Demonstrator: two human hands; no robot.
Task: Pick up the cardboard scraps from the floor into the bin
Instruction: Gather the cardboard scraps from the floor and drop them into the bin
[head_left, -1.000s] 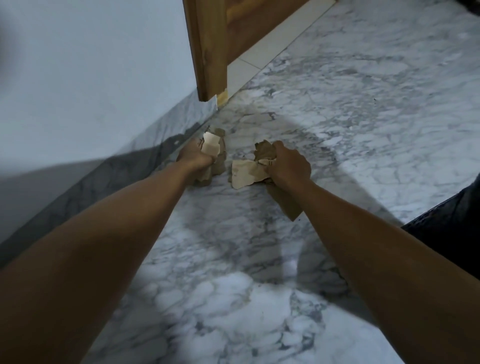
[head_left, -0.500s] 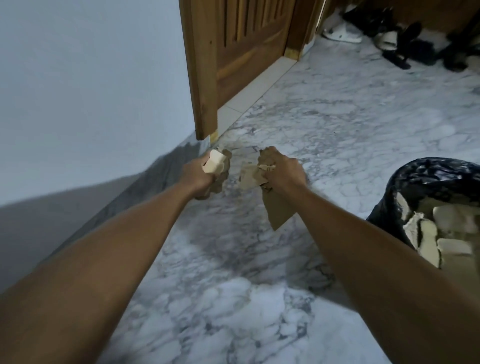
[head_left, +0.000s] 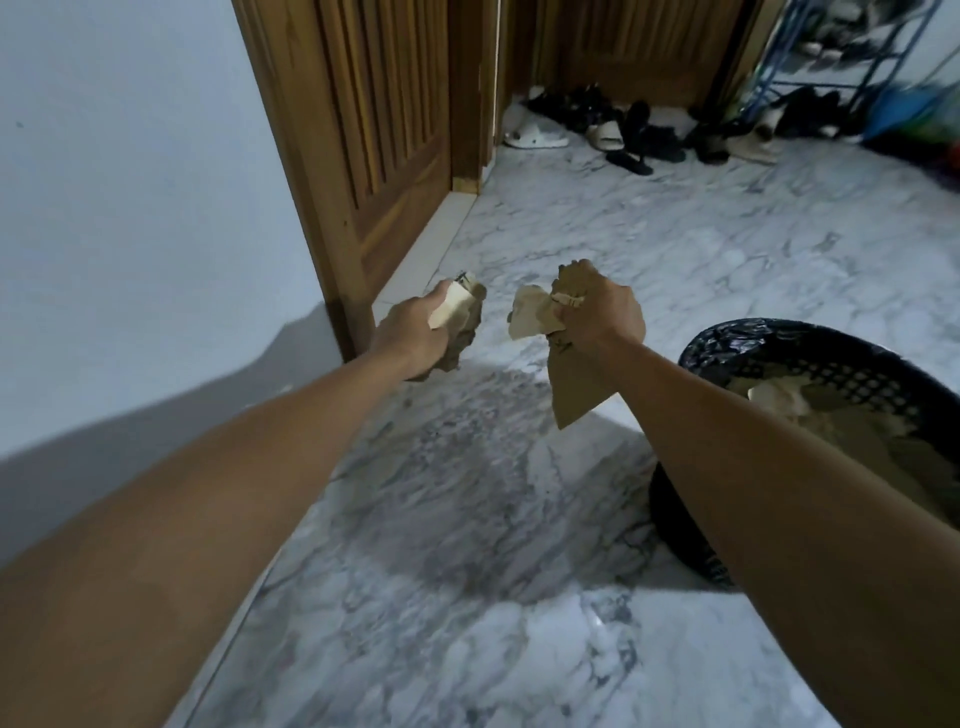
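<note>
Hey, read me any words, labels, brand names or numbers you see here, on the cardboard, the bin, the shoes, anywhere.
No text can be read in this view.
cardboard scraps in the left hand: dark marks at the top edge, too blurred to read.
cardboard scraps in the right hand: plain, no print visible.
bin: no label visible.
shoes: too small and blurred for any brand.

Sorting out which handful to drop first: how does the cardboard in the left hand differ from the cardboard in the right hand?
The left hand grips a compact wad of brown and pale cardboard scraps that barely sticks out. The right hand grips a looser bunch of cardboard scraps, with a long brown flap hanging below and a pale piece jutting left. The right bunch is nearer the black mesh bin. Both are held off the floor.
</note>
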